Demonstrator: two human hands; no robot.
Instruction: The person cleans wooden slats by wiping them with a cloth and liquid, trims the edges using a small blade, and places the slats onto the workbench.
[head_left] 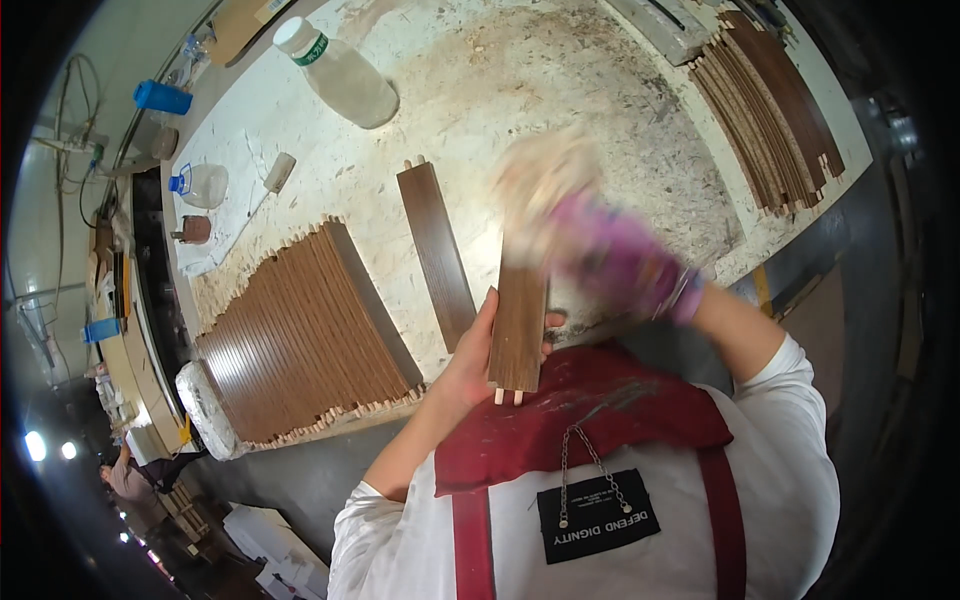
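A brown wooden slat [518, 330] with pale dowel pegs at its near end is gripped in my left hand [470, 362], thumb on one side and fingertips on the other. My right hand [615, 250], in a purple patterned glove, is blurred by motion. A pale, bunched cloth [548, 180] is in it, over the slat's far end, which it hides. Just left of the held slat, another brown slat [436, 245] with pegs lies on the worktable [480, 110].
Many brown pegged slats [310, 330] lie side by side at left, beside a white-wrapped block [208, 405]. More slats [765, 115] are stacked at far right. A plastic bottle [345, 80] stands at the back. Another person [135, 480] is at lower left.
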